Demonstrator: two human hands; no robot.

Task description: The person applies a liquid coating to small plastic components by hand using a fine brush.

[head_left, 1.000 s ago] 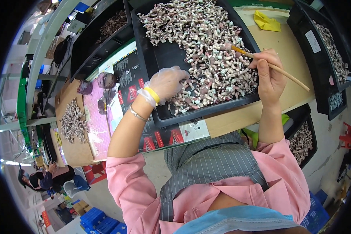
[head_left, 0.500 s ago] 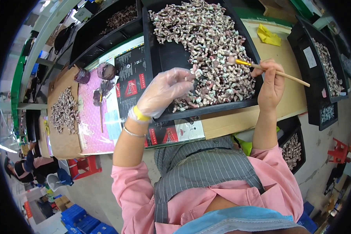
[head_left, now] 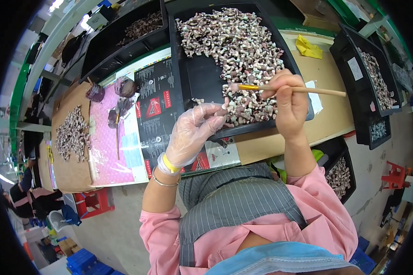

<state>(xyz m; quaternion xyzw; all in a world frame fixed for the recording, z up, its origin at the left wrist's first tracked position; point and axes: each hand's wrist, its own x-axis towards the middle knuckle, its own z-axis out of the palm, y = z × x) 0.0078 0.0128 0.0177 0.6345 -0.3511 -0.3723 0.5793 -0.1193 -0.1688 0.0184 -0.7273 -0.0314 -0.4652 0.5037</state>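
A small pale piece (head_left: 224,109) is being pinched in the gloved left hand (head_left: 195,133) over the black tray (head_left: 195,80), the brush (head_left: 289,89) in the closed right hand (head_left: 289,103) lying three-to-nine, bristles just at one o'clock.

Bright, even overhead light with soft shadows; lamp glare at eleven o'clock; sharp centre, fisheye bending and black vignette around the rim.

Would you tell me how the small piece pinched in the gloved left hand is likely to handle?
The small piece looks light, since fingertips alone hold it. Its rounded shape suggests it may roll. The left hand wears a smooth glove, so it might slip.
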